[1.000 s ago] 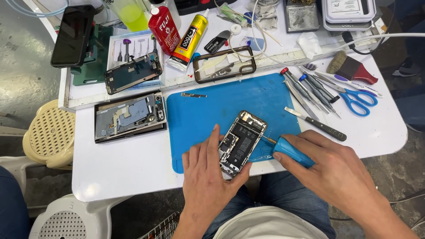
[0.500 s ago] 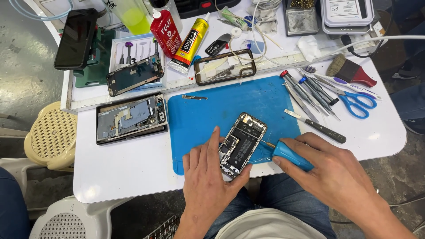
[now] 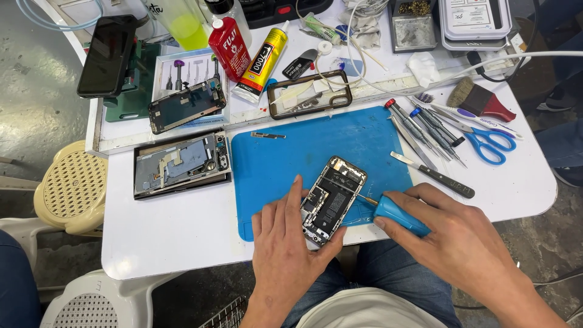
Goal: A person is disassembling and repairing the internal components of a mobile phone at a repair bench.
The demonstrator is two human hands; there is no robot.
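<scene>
Partly hidden opened phone [image 3: 333, 199], screwdriver [image 3: 398, 215] tip unclear

An opened phone [image 3: 333, 199] lies on the mat [image 3: 285, 155], near its front edge. The left hand [image 3: 286, 249] rests at its left side, the right hand [image 3: 461, 243] at its right with a screwdriver [image 3: 398, 214]. Left of the mat lies another opened device [image 3: 181, 165]; scissors [image 3: 486, 141] lie to the right.

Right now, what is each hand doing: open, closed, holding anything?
Left hand: open, fingers flat, steadying the opened phone on the blue mat.
Right hand: closed around the blue screwdriver, tip at the phone.
</scene>
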